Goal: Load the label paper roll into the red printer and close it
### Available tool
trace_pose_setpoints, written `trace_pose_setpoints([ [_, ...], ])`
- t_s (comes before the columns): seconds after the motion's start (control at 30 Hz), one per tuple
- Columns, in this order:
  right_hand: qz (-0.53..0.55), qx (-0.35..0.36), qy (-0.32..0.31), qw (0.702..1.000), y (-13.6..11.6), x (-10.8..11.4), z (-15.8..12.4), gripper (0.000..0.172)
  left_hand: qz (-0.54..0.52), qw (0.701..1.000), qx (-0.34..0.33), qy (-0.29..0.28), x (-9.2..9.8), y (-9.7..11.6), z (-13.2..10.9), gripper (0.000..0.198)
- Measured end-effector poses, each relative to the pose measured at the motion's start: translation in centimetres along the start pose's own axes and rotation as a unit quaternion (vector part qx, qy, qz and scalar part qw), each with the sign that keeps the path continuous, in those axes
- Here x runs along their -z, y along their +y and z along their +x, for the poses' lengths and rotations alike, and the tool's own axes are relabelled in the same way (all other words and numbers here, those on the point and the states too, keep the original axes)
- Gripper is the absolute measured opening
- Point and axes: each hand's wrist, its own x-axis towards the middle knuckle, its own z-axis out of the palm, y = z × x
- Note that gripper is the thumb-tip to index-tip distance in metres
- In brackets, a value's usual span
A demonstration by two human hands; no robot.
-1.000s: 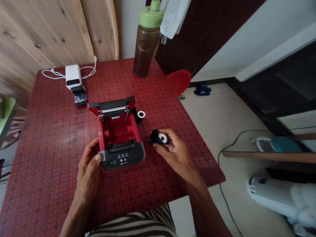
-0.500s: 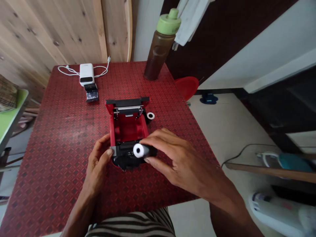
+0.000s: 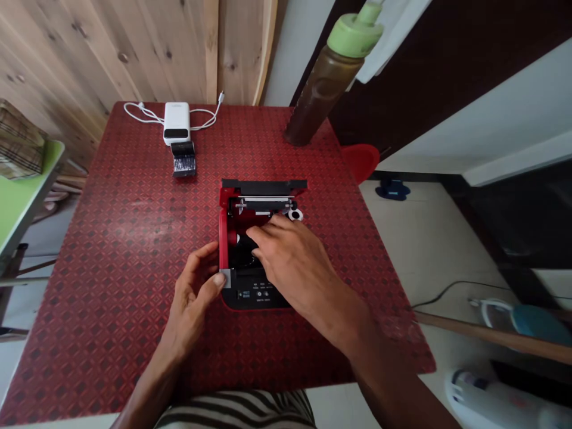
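My left hand (image 3: 192,304) grips the printer (image 3: 257,296) corner, thumb on its tab (image 3: 226,278); right hand (image 3: 290,256) sits inside, can't tell if those fingers are clenched.

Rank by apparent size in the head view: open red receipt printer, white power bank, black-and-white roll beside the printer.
1. open red receipt printer
2. white power bank
3. black-and-white roll, partly hidden, so its exact size is unsure

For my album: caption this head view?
Right hand reaches into an open red printer while the left hand steadies it.
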Motion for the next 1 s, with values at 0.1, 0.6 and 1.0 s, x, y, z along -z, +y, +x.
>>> trace_pose_setpoints([
  [0.1, -0.002, -0.019, -0.03, 0.999, 0.0, -0.1, 1.1, 0.02, -0.008, 1.0, 0.003, -0.001, -0.1, 0.0, 0.0, 0.057],
  [0.6, 0.088, 0.026, -0.013, 0.996, 0.7, 0.5, -0.6, 0.036, -0.005, 1.0, 0.003, -0.013, 0.1, 0.1, -0.2, 0.056],
  [1.0, 0.193, 0.12, 0.097, 0.969, 0.4, 1.0, -3.3, 0.018, 0.01, 1.0, -0.002, -0.013, 0.6, 1.2, 0.7, 0.052],
])
